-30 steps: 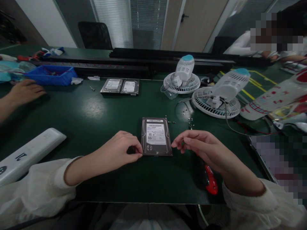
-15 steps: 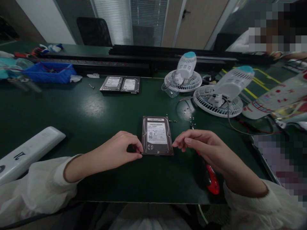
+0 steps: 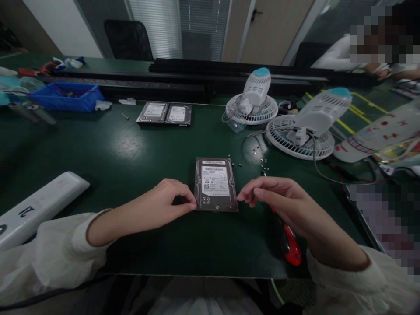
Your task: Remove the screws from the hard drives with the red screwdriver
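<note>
Drive (image 3: 215, 183) flat between left hand (image 3: 164, 196), right hand (image 3: 282, 194).

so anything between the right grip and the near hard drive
Nothing visible stands between the right grip and the near hard drive; it is right beside the drive's right edge, contact unclear. The red-and-black tool, partly hidden beneath the grip, and the screws beyond lie outside that gap.
</note>
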### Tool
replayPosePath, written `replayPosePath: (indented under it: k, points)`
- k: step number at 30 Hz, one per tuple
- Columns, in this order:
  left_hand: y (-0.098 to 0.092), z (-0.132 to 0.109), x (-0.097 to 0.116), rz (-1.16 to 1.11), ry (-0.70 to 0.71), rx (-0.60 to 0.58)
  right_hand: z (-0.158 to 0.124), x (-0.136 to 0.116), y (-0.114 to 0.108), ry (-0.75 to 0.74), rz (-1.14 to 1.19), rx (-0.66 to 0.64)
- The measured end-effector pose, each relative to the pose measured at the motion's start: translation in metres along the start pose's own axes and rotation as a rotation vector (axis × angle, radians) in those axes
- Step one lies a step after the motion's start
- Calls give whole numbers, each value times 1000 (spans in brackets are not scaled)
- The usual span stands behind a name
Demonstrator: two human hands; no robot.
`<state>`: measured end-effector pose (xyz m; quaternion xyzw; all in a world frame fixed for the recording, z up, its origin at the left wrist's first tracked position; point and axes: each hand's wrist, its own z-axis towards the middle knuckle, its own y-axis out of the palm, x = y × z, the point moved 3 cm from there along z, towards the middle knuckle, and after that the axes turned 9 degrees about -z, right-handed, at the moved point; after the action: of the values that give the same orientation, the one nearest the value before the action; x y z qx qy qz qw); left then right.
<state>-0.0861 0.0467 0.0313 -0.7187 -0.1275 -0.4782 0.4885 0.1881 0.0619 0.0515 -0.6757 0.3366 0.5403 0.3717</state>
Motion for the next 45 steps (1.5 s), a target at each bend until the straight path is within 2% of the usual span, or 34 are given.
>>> replayPosePath:
  k: [16,33,45]
  points:
    - [3,0,2,48,37,22,0,-2,0,9,-7,3]
    - [3,0,3,12,7,13,-1,-2,0,21,-30,17]
    - [3,-1,-7,-62,-49,26,-2,-3,0,19,-26,29]
